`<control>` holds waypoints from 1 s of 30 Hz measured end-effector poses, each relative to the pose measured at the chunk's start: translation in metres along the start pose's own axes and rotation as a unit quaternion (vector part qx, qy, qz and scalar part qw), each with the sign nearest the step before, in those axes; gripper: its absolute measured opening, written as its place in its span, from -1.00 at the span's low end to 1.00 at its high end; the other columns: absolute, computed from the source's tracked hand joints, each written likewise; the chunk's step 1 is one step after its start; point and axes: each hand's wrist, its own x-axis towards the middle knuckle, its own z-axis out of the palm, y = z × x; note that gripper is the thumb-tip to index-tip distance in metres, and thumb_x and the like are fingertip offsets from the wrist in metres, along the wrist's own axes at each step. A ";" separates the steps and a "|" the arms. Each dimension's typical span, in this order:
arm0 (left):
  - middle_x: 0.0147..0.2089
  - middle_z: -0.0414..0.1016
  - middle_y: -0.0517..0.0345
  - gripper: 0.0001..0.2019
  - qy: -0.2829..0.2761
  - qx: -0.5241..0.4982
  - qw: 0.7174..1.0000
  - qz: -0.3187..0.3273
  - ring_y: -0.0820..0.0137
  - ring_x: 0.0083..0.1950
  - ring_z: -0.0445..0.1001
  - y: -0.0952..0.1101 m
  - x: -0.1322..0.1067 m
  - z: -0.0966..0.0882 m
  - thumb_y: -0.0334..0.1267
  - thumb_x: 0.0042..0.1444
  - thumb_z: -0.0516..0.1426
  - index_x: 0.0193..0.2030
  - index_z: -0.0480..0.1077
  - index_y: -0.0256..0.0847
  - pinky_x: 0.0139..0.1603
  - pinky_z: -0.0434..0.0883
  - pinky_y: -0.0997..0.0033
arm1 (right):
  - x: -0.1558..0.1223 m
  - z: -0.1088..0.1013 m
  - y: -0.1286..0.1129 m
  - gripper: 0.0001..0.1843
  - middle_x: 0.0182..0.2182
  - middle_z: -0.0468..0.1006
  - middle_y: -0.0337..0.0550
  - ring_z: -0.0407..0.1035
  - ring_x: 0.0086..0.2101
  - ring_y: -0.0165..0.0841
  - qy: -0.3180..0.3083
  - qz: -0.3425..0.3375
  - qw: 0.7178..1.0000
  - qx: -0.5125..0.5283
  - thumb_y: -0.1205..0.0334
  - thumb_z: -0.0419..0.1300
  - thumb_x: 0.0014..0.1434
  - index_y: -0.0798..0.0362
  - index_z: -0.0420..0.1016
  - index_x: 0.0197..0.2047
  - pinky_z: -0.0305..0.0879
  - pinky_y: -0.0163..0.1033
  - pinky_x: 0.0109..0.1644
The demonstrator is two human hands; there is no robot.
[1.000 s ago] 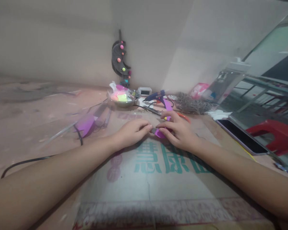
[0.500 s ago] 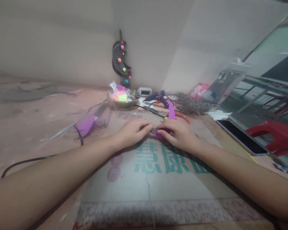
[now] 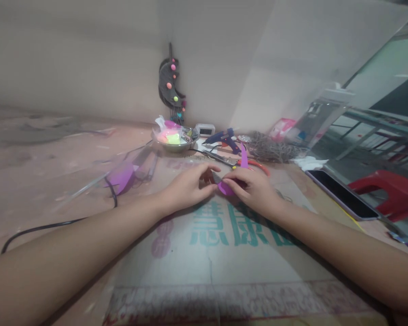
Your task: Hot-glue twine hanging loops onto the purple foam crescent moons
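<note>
My right hand (image 3: 256, 188) pinches a purple strip (image 3: 225, 188) between thumb and fingers. One end of the strip bends round below the fingertips, and the other stands up behind the hand. A small grey pointed piece (image 3: 216, 177) sticks out leftward from the pinch; its other end is hidden. Beside it, my left hand (image 3: 193, 184) has thumb and fingers apart, their tips close around the grey piece. Whether the left thumb touches it I cannot tell. Just beyond my right hand lies a red-handled pair of scissors or pliers (image 3: 257, 166).
Under my hands lies a printed cardboard sheet (image 3: 177, 271). Behind stand a metal bowl (image 3: 177, 147) of craft bits, a blue glue gun (image 3: 222, 138) and a heap of grey cord (image 3: 268, 147). A phone (image 3: 343, 194) lies right, a purple sheet (image 3: 122, 178) left.
My left thumb and fingers have spread apart from their pinch, baring more of the grey piece. The strip's upright end has turned slightly and looks narrower.
</note>
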 end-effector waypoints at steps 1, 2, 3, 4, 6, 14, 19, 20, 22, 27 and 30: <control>-0.21 0.47 0.13 -0.64 0.003 -0.001 1.000 -0.006 0.40 -0.22 0.46 0.000 0.000 0.000 -0.24 0.14 0.12 0.08 0.28 -0.21 -0.18 0.38 0.38 | 0.000 0.000 0.000 -0.79 -0.37 0.57 -0.16 0.41 -0.36 -0.38 0.002 -0.003 1.000 0.000 0.19 0.10 0.26 0.04 0.54 -0.29 0.24 -0.28 -0.28; -0.21 0.48 0.12 -0.65 0.004 -0.001 1.000 -0.012 0.39 -0.21 0.46 0.000 0.001 -0.001 -0.25 0.13 0.13 0.07 0.30 -0.21 -0.18 0.38 0.38 | 0.000 0.000 -0.001 -0.79 -0.37 0.57 -0.16 0.41 -0.36 -0.38 0.004 -0.007 1.000 -0.001 0.19 0.10 0.26 0.04 0.54 -0.29 0.24 -0.28 -0.28; -0.21 0.49 0.12 -0.66 0.002 0.001 1.000 -0.017 0.38 -0.20 0.46 0.001 0.001 -0.001 -0.25 0.13 0.13 0.06 0.32 -0.21 -0.18 0.38 0.38 | 0.000 0.000 -0.001 -0.79 -0.37 0.57 -0.16 0.41 -0.36 -0.38 0.005 -0.011 1.000 -0.001 0.19 0.10 0.27 0.04 0.54 -0.29 0.25 -0.28 -0.28; -0.21 0.50 0.11 -0.68 -0.002 0.006 1.000 -0.022 0.37 -0.19 0.46 0.001 0.002 -0.002 -0.24 0.12 0.13 0.03 0.34 -0.22 -0.19 0.38 0.38 | 0.000 0.000 -0.001 -0.79 -0.37 0.57 -0.15 0.41 -0.35 -0.38 0.006 -0.015 1.000 -0.001 0.19 0.10 0.27 0.04 0.54 -0.28 0.25 -0.28 -0.27; -0.21 0.52 0.10 -0.74 -0.013 0.019 0.999 -0.026 0.35 -0.19 0.46 0.003 0.003 -0.004 -0.21 0.13 0.13 -0.04 0.40 -0.21 -0.20 0.37 0.39 | 0.000 0.000 -0.002 -0.78 -0.36 0.58 -0.15 0.41 -0.35 -0.38 0.005 -0.021 1.000 -0.004 0.19 0.09 0.27 0.05 0.54 -0.27 0.26 -0.27 -0.26; -0.25 0.55 0.10 -0.73 -0.013 0.041 0.999 -0.022 0.36 -0.23 0.45 0.001 0.005 -0.006 -0.14 0.24 0.02 -0.24 0.48 -0.24 -0.24 0.33 0.41 | -0.001 0.000 -0.005 -0.77 -0.40 0.57 -0.15 0.40 -0.40 -0.38 0.007 -0.056 0.998 -0.018 0.18 0.08 0.28 0.06 0.53 -0.28 0.24 -0.28 -0.30; -0.27 0.56 0.12 -0.76 -0.035 0.021 0.999 -0.032 0.38 -0.26 0.45 0.001 0.005 -0.006 -0.16 0.20 0.05 -0.23 0.50 -0.23 -0.27 0.33 0.44 | -0.001 -0.001 -0.005 -0.79 -0.40 0.57 -0.15 0.40 -0.39 -0.38 0.007 -0.060 0.998 -0.020 0.21 0.08 0.28 0.06 0.52 -0.28 0.24 -0.28 -0.29; -0.27 0.57 0.12 -0.76 -0.035 0.016 0.999 -0.034 0.38 -0.27 0.45 0.002 0.005 -0.006 -0.17 0.19 0.06 -0.23 0.50 -0.23 -0.27 0.33 0.44 | -0.001 -0.001 -0.005 -0.78 -0.40 0.57 -0.15 0.40 -0.39 -0.38 0.007 -0.060 0.998 -0.020 0.21 0.08 0.28 0.06 0.52 -0.28 0.24 -0.28 -0.29; -0.28 0.56 0.12 -0.77 -0.037 0.008 0.999 -0.038 0.38 -0.27 0.45 0.003 0.005 -0.006 -0.18 0.19 0.06 -0.23 0.49 -0.24 -0.27 0.34 0.44 | -0.001 -0.001 -0.005 -0.78 -0.40 0.57 -0.15 0.40 -0.40 -0.39 0.005 -0.061 0.998 -0.021 0.20 0.07 0.28 0.07 0.52 -0.28 0.23 -0.29 -0.30; -0.27 0.56 0.12 -0.78 -0.047 0.005 0.998 -0.042 0.38 -0.27 0.45 0.005 0.005 -0.007 -0.20 0.19 0.06 -0.24 0.48 -0.25 -0.27 0.34 0.45 | -0.001 -0.001 -0.007 -0.76 -0.40 0.57 -0.15 0.40 -0.41 -0.39 0.000 -0.066 0.997 -0.030 0.19 0.06 0.29 0.07 0.52 -0.28 0.23 -0.30 -0.32; -0.27 0.56 0.12 -0.79 -0.045 0.005 0.998 -0.040 0.37 -0.24 0.45 0.006 0.005 -0.008 -0.20 0.19 0.05 -0.24 0.48 -0.24 -0.26 0.35 0.44 | -0.001 -0.001 -0.006 -0.75 -0.40 0.57 -0.15 0.40 -0.41 -0.39 0.001 -0.067 0.997 -0.034 0.18 0.05 0.29 0.06 0.52 -0.28 0.22 -0.30 -0.32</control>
